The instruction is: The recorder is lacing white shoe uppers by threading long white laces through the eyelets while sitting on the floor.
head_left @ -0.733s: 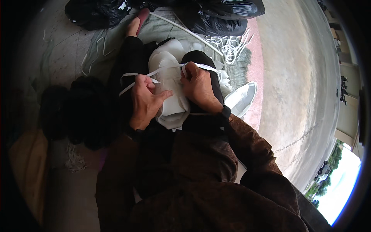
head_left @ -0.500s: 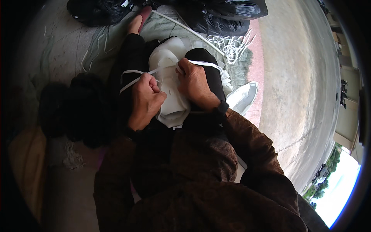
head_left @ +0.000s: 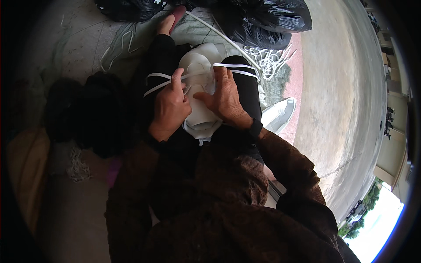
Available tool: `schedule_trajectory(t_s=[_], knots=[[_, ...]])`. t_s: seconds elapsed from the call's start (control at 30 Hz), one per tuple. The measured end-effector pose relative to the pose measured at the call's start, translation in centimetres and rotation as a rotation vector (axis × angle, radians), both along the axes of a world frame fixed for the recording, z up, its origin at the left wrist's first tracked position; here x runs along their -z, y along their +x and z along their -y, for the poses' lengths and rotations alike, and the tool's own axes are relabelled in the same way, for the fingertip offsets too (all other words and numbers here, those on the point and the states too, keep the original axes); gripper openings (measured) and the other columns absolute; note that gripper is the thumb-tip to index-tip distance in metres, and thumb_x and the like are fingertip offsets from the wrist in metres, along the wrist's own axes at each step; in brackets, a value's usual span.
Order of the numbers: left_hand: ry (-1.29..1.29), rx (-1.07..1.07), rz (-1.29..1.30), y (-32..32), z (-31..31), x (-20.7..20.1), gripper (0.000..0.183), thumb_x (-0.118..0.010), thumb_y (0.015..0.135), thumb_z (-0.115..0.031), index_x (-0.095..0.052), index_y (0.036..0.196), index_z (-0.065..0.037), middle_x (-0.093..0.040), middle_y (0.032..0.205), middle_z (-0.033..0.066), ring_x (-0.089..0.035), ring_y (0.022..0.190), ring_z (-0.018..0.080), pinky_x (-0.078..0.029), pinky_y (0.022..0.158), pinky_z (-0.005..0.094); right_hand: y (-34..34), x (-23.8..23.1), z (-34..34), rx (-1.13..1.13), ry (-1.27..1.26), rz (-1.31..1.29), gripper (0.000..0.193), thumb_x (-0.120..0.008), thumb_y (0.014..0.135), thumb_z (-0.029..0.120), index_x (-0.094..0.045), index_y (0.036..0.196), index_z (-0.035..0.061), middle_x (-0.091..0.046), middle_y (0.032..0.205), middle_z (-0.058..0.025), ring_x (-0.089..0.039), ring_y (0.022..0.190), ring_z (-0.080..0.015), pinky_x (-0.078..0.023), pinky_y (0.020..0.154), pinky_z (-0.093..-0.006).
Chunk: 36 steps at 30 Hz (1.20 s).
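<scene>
Grey concrete (head_left: 333, 87) lies at three o'clock. A white high-topped shoe (head_left: 199, 113) sits mid-lap; at its nine, the left hand (head_left: 170, 107) is curled, any grip on the flat white lace (head_left: 156, 89) unclear; at three, the right hand (head_left: 226, 100) is spread, thumb apart.

Shoe (head_left: 201, 118): smooth, matt, leather-like
Lace (head_left: 234, 66): flat woven cloth, matt
Trousers (head_left: 248, 90): soft black cloth, matt
Sleeve (head_left: 289, 155): brown patterned cloth, faint sheen
Bags (head_left: 280, 17): thin black plastic, crinkled, glossy
Pole (head_left: 219, 33): smooth, perhaps plastic
Ground (head_left: 333, 87): concrete-like, stained, matt
Dark heap (head_left: 105, 114): probably cloth; too dim to tell
</scene>
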<state>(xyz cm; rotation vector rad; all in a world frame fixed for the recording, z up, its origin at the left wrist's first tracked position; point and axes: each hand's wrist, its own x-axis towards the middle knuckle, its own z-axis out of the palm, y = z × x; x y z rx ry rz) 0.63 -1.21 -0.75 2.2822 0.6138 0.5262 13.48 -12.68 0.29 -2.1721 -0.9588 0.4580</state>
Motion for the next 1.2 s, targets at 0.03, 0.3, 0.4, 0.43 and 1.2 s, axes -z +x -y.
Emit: schedule_trajectory(t_s=[0.03,0.3,0.4,0.43,1.2], knots=[[-0.051,-0.032,-0.013,0.1,0.1,-0.2,0.068,-0.068,0.071,0.008,-0.043,0.134,-0.002,-0.07,0.094,0.0192,-0.07,0.086,0.0316,-0.055,0.074,0.0391,-0.4,0.2,-0.1,-0.061,0.018,0.069,0.095,-0.087,0.061,0.016,-0.035,0.136,-0.0057,-0.041,0.128,-0.0294,-0.044,0.118,-0.0455,-0.041,0.102,-0.0468],[-0.487,-0.169,0.156,-0.1,0.2,2.9,0.056,-0.057,0.064,0.016,-0.047,0.118,0.005,-0.07,0.091,0.0168,-0.069,0.082,0.0194,-0.055,0.077,0.0312,-2.2,2.7,-0.9,0.015,-0.035,-0.077,0.086,-0.077,0.063,0.008,-0.034,0.136,-0.0079,-0.042,0.127,-0.0295,-0.043,0.12,-0.0458,-0.037,0.107,-0.0455],[-0.49,-0.134,0.163,-0.1,0.9,2.8,0.055,-0.058,0.065,0.017,-0.049,0.117,0.004,-0.07,0.089,0.0156,-0.068,0.079,0.019,-0.055,0.075,0.0305,-2.9,3.3,-1.3,0.085,-0.07,-0.015,0.085,-0.076,0.064,0.009,-0.034,0.136,-0.0071,-0.043,0.127,-0.0278,-0.043,0.119,-0.0454,-0.038,0.105,-0.0465],[-0.463,-0.136,0.197,-0.1,0.7,3.5,0.054,-0.06,0.064,0.015,-0.05,0.115,0.002,-0.068,0.083,0.0146,-0.067,0.074,0.0213,-0.054,0.07,0.0327,-3.1,3.2,-1.9,0.08,-0.061,-0.01,0.085,-0.076,0.064,0.009,-0.034,0.136,-0.0071,-0.043,0.127,-0.0278,-0.043,0.119,-0.0454,-0.038,0.105,-0.0465],[-0.224,0.021,0.099,-0.3,0.8,3.0,0.061,-0.058,0.066,0.012,-0.044,0.124,-0.001,-0.067,0.088,0.0166,-0.067,0.081,0.031,-0.053,0.072,0.0404,-2.2,2.5,-1.3,0.006,-0.2,0.023,0.08,-0.075,0.068,0.015,-0.038,0.137,-0.002,-0.047,0.126,-0.0243,-0.046,0.122,-0.0424,-0.04,0.101,-0.049]])
